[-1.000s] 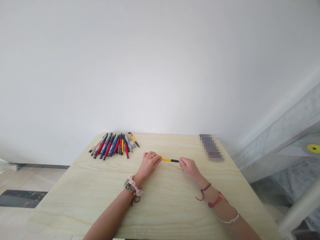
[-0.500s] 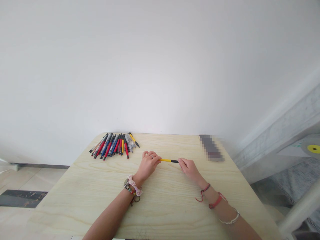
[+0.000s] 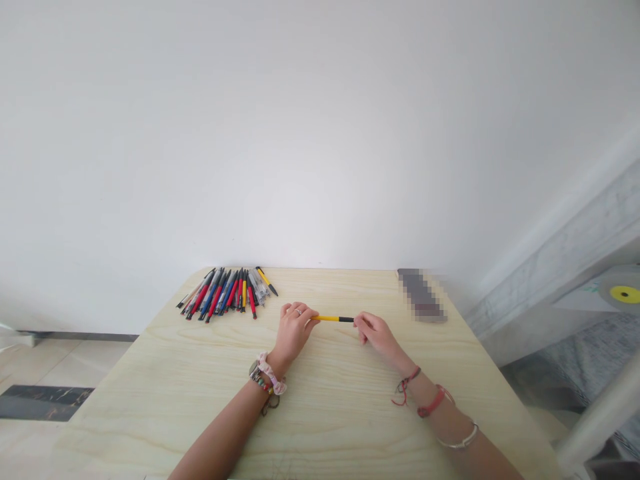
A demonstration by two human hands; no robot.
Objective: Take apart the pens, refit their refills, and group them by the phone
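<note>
A yellow pen with a black grip section (image 3: 330, 319) lies level between my two hands, just over the table. My left hand (image 3: 294, 331), with a ring on one finger, pinches the yellow end; that end is hidden by the fingers. At the black tip, the thumb and fingers of my right hand (image 3: 376, 335) are closed round the very end, so the point itself cannot be seen. To the left of my left hand lies a pile of red, blue, yellow and clear pens (image 3: 220, 293).
The pale wooden table (image 3: 325, 407) meets a white wall (image 3: 320, 133) at its far edge. A dark flat oblong (image 3: 423, 297), blurred by pixelation, lies at the back right. Beyond the right edge stands a pale post (image 3: 605, 413).
The fingers of my right hand have shifted at the pen's tip, and the lower fingers are a little looser. My left hand keeps its hold on the yellow end.
</note>
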